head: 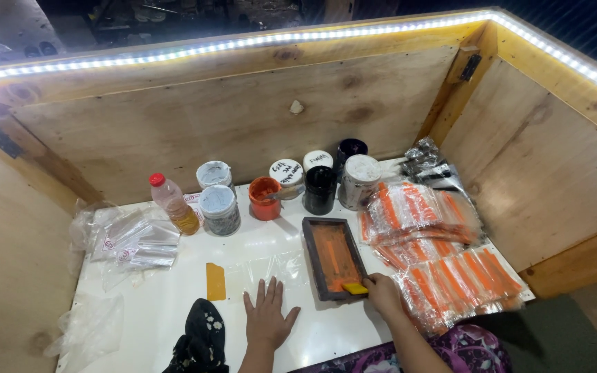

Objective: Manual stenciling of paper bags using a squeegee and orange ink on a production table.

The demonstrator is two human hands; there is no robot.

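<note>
Pinching a small yellow squeegee (355, 288), the right hand (384, 293) is held at the near end of the orange-inked screen frame (333, 257), while the left hand (267, 318) is pressed flat, fingers spread, on the white desk (174, 311). Printed orange packets (443, 259) are piled at three o'clock; blank clear bags (133, 238) are left at ten o'clock, and round-lidded jars (219, 209) are lined at twelve.

Single view only, head-mounted. The camera sits above the near edge of the white worktop (174, 311) and looks forward and steeply down across it toward the plywood back wall (243, 117). Range is close: both forearms enter from the bottom edge. The side panels and the light strip (243, 43) along the top rim frame the view.
</note>
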